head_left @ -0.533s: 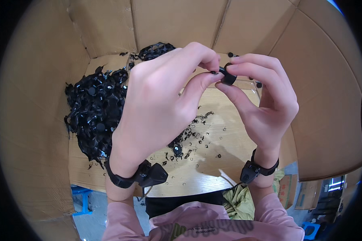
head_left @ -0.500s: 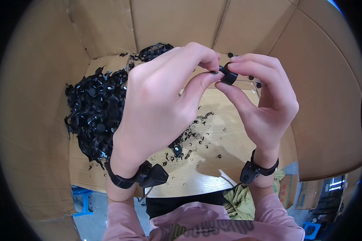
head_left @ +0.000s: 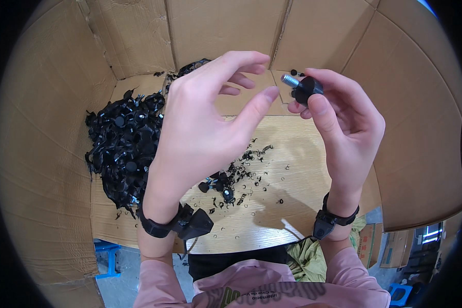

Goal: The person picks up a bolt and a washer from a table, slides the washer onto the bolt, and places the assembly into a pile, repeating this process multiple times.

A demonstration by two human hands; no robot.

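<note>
Between the fingers and thumb of my right hand [head_left: 344,108] is a black rubber part with a threaded metal stud [head_left: 307,90], its stud pointing up and to the left. My left hand [head_left: 205,118] is held apart from it, fingers and thumb spread, with nothing visible between them. Below and behind the left hand, a few similar black studded parts [head_left: 227,194] lie on the table among small black rubber scraps [head_left: 241,169].
A large heap of black rubber pieces with metal studs [head_left: 126,149] covers the table's left side. More black pieces [head_left: 192,66] lie at the back. Cardboard walls [head_left: 220,31] surround the wooden table [head_left: 292,205] at the back and sides. Small round black parts lie behind my right hand.
My left hand has come off the black part, and its fingers have spread. My right hand still holds the part, now turned so that its threaded stud shows.
</note>
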